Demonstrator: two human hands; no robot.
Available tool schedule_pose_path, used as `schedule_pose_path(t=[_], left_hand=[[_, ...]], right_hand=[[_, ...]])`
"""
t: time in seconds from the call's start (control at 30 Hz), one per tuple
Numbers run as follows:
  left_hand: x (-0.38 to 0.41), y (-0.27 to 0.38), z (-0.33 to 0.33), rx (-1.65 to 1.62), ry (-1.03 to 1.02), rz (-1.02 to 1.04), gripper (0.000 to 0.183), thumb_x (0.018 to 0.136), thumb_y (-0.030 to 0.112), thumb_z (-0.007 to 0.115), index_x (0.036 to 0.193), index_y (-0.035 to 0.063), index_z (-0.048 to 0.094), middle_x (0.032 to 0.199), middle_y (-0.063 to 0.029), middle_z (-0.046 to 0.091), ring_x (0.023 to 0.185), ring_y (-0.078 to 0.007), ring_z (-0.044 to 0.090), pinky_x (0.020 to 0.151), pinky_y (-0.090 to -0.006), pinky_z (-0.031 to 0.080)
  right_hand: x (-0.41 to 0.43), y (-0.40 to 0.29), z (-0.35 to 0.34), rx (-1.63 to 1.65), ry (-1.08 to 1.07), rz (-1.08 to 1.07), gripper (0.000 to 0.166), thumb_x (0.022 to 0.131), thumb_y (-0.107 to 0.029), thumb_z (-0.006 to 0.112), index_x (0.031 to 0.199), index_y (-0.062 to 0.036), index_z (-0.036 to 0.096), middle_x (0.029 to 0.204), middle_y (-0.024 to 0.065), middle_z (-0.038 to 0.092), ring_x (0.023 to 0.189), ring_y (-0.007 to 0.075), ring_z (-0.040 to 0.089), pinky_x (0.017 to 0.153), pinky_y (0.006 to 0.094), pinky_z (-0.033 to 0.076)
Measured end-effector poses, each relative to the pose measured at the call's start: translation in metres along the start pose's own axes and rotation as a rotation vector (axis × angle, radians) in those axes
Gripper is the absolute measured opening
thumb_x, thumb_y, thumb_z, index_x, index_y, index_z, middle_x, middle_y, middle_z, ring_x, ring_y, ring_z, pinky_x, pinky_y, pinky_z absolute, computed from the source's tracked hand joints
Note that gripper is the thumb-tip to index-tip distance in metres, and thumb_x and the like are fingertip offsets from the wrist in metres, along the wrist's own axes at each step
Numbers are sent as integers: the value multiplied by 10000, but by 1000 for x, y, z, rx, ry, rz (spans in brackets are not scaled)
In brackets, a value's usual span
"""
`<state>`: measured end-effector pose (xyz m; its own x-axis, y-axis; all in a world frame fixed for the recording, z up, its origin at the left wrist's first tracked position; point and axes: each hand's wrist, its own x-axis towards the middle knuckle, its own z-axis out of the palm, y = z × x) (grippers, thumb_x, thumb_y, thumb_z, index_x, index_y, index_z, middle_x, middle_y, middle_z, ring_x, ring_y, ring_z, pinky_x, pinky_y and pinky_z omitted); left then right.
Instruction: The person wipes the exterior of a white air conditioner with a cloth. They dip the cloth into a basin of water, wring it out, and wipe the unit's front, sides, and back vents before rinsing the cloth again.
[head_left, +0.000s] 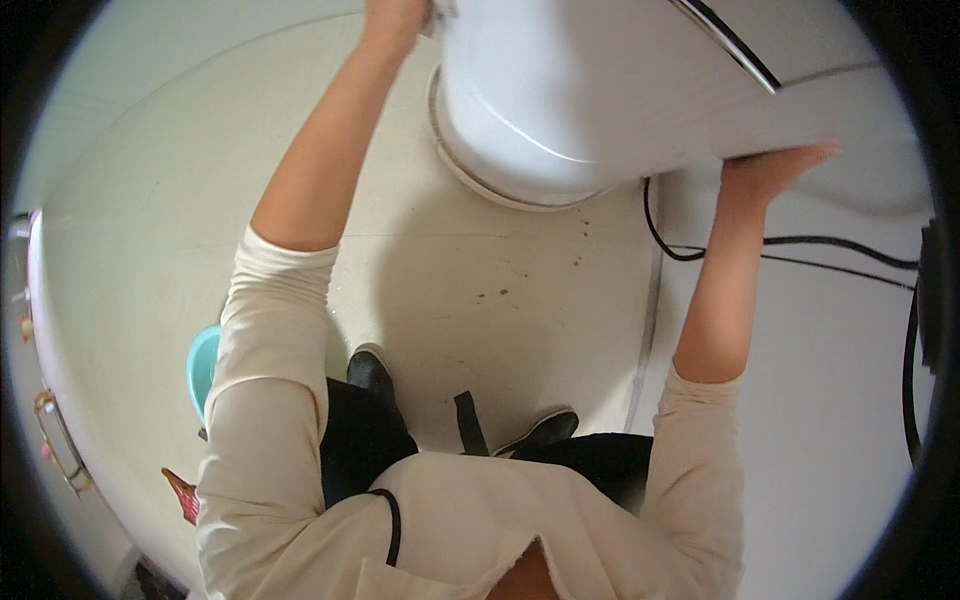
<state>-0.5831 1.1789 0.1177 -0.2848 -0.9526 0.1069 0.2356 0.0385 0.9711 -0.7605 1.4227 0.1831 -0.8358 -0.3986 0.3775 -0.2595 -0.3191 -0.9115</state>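
Note:
A large glossy white fixture with a rounded base, perhaps a toilet, stands at the top centre. My left hand is at the top edge, beside the fixture's left side. Its fingers are mostly cut off, and a small pale thing shows next to it; whether it is held is unclear. My right hand is at the fixture's lower right side, bent at the wrist, its fingers partly hidden and blurred. A shiny metal strip runs along the fixture above that hand.
Black cables pass behind my right forearm to a dark object at the right edge. A turquoise basin is partly hidden by my left sleeve. Dark specks dot the pale floor before my shoes. A metal handle is at far left.

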Motion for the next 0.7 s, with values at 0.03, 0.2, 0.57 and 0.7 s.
schedule_pose_path(t=[0.03,0.2,0.57,0.7], left_hand=[[5,-8,-9,80,7,108,562,864,426,396,1249,17,376,1110,-176,514,979,-198,507,797,-298,414],[-21,-53,-44,217,58,88,381,813,244,508,1102,-1,477,1001,-121,572,908,-222,540,789,-332,419],[-12,-216,-61,455,-55,88,361,761,117,477,1114,43,500,1021,-195,572,936,-297,547,804,-347,428],[-49,-223,-72,342,-225,20,399,730,70,490,1128,73,501,992,-204,579,934,-322,546,815,-375,422]], right_hand=[[1,1,0,19,2,25,745,780,-695,178,1337,-199,198,1383,41,193,1271,249,167,1016,487,171],[3,2,-6,-73,28,-26,726,813,-648,181,1344,-154,177,1396,76,170,1271,279,169,1025,496,145],[-32,-20,22,-50,324,2,488,871,-366,352,1238,-45,363,1234,140,417,1069,296,464,868,424,434],[-29,-15,13,-85,367,-55,410,869,-260,384,1183,2,412,1188,151,461,1010,282,508,833,395,467]])
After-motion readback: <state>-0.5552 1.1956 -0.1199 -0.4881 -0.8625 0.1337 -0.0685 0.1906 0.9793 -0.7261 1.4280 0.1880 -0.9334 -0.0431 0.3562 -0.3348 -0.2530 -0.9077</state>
